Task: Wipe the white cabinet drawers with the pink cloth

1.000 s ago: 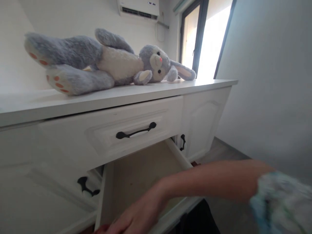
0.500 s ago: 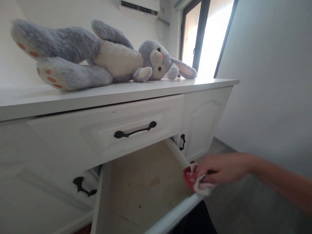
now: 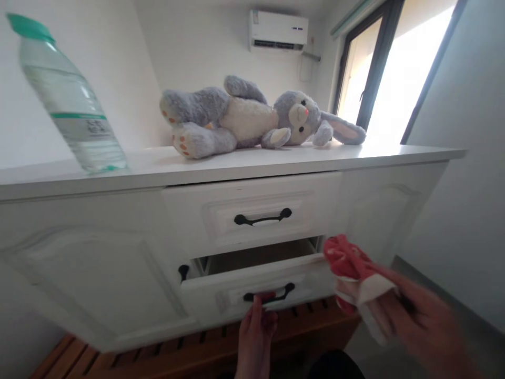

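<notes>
**One hand on the drawer, one hand on the cloth**

Our left hand [image 3: 255, 329] has its fingers hooked on the black handle [image 3: 269, 296] of the lower drawer [image 3: 256, 287]. The drawer is out only a little. We can see a thin strip of its pale inside, but we cannot tell if anything is in it. We think the handle is hard and easy to hold in the middle, and the drawer should slide without much push.

Our right hand [image 3: 418, 321] is closed around a red and white cloth [image 3: 353, 271], just to the right of the drawer. The cloth looks soft, light and floppy, so a bunched grip suits it.

The upper drawer [image 3: 252, 213] is shut. On the desk [image 3: 236, 163] lie a grey toy bunny [image 3: 252, 116] and a water bottle [image 3: 69, 100] with a green cap.
</notes>
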Tool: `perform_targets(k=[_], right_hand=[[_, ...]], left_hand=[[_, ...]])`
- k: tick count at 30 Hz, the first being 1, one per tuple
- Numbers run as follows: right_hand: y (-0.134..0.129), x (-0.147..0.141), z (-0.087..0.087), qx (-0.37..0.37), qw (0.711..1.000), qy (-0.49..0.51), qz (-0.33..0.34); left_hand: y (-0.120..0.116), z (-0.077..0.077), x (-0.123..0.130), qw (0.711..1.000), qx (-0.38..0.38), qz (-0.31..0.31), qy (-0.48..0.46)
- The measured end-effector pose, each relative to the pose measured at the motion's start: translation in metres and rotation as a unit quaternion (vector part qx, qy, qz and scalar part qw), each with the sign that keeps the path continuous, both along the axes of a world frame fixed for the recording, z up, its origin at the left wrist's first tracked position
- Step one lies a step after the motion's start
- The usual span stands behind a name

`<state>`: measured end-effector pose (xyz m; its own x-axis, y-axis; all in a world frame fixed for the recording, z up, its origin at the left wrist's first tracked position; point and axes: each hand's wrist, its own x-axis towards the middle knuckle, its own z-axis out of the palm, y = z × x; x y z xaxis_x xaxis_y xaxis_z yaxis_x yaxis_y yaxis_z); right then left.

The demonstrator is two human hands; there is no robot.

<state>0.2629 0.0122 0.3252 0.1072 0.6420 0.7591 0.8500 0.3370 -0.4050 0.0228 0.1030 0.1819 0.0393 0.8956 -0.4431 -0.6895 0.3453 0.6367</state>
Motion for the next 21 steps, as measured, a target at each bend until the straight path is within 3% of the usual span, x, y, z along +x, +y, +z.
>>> perform_targets(k=[2,5,9,12,14,16,18,21], right_hand=[[0.028,-0.051,-0.007,0.051,0.994,-0.058,0.084],[0.076,-0.13,-0.023,0.1,0.963,-0.162,0.19],[0.144,-0.218,-0.053,0.139,0.911,-0.301,0.247],[0.181,-0.255,-0.074,0.131,0.898,-0.338,0.247],[0.192,-0.257,-0.082,0.112,0.905,-0.342,0.228],[0.192,-0.237,-0.087,0.1,0.914,-0.338,0.2],[0.183,-0.199,-0.089,0.099,0.926,-0.326,0.161],[0.163,-0.117,-0.093,0.09,0.945,-0.303,0.087]], left_hand=[[0.012,0.005,-0.001,1.0,0.021,0.003,-0.007],[0.014,0.006,-0.014,0.991,0.105,0.072,0.028],[0.011,0.0,-0.053,0.971,0.096,0.191,0.105],[0.014,0.008,-0.083,0.924,0.085,0.272,0.257],[0.017,0.019,-0.09,0.891,0.112,0.267,0.35],[0.021,0.028,-0.085,0.875,0.147,0.221,0.405],[0.026,0.034,-0.066,0.867,0.179,0.161,0.437],[0.034,0.039,-0.012,0.846,0.256,0.071,0.462]])
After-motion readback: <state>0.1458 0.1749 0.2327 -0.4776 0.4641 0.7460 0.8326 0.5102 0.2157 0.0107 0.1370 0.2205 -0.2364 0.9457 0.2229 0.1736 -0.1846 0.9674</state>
